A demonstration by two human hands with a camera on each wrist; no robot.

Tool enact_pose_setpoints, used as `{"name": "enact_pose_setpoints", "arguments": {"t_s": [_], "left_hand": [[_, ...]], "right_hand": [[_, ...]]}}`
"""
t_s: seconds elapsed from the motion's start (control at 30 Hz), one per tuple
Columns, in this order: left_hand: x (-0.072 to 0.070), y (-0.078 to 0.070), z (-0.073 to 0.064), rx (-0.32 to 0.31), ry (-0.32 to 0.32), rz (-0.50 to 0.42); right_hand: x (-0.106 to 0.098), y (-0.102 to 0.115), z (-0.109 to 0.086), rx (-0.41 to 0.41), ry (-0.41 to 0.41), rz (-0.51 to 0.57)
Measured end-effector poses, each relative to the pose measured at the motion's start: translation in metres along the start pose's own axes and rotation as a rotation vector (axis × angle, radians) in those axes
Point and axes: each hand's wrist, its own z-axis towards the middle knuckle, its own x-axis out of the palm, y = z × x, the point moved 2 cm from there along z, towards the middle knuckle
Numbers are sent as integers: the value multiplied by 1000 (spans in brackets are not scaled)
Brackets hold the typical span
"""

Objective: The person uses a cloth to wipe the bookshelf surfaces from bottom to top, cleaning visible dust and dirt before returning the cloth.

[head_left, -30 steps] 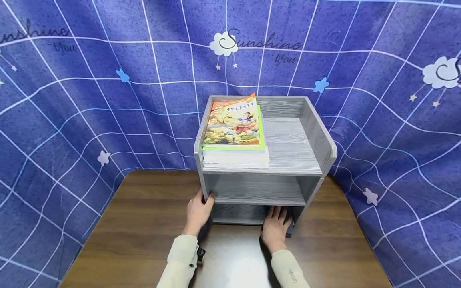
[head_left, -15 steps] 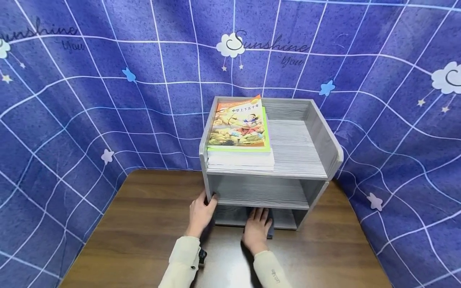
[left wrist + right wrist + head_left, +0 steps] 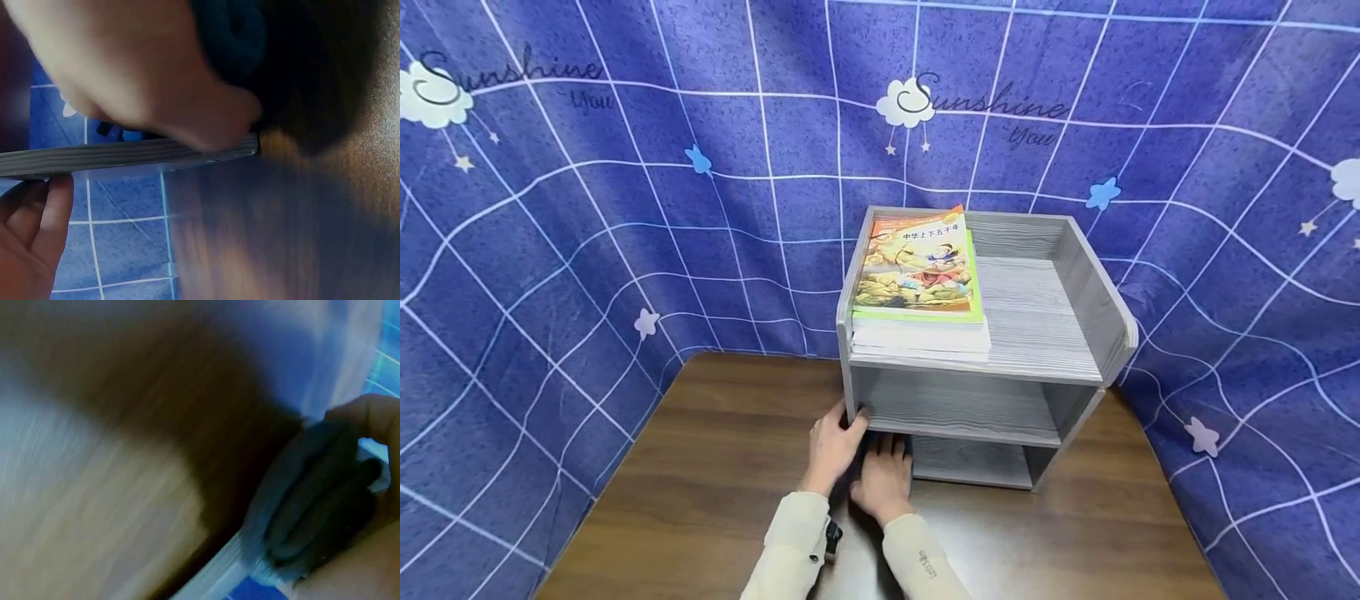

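A grey wood-grain desktop shelf (image 3: 1026, 304) stands on the table. My left hand (image 3: 833, 450) grips the lower front edge of its left side panel (image 3: 125, 157), thumb and fingers on opposite faces. Inside the left end of the bottom compartment, my right hand (image 3: 883, 482) presses a folded dark cloth (image 3: 294, 506) down low, close beside the left panel. In the right wrist view the cloth's thick folds show under the hand. The upper board partly hides the right fingertips in the head view.
A stack of books (image 3: 917, 279) lies on the left of the shelf's top level. The shelf's middle board (image 3: 955, 429) hangs just above the right hand. Brown wooden table (image 3: 722, 467) surrounds the shelf, and a blue patterned curtain (image 3: 760, 208) rises behind it.
My right hand has slid the cloth from the right end of the bottom compartment to the left end. My left hand keeps its grip on the panel. The head view has shifted slightly.
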Motion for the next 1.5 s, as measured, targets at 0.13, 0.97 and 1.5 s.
{"name": "enact_pose_setpoints", "arguments": {"t_s": [0.13, 0.97, 1.5], "left_hand": [[-3, 1, -3, 6, 9, 39], [-9, -12, -4, 128, 129, 133], [-5, -11, 4, 174, 136, 134]], "right_hand": [[9, -1, -6, -95, -72, -161], [-8, -112, -31, -81, -121, -116], [-41, -191, -48, 38, -112, -20]]}}
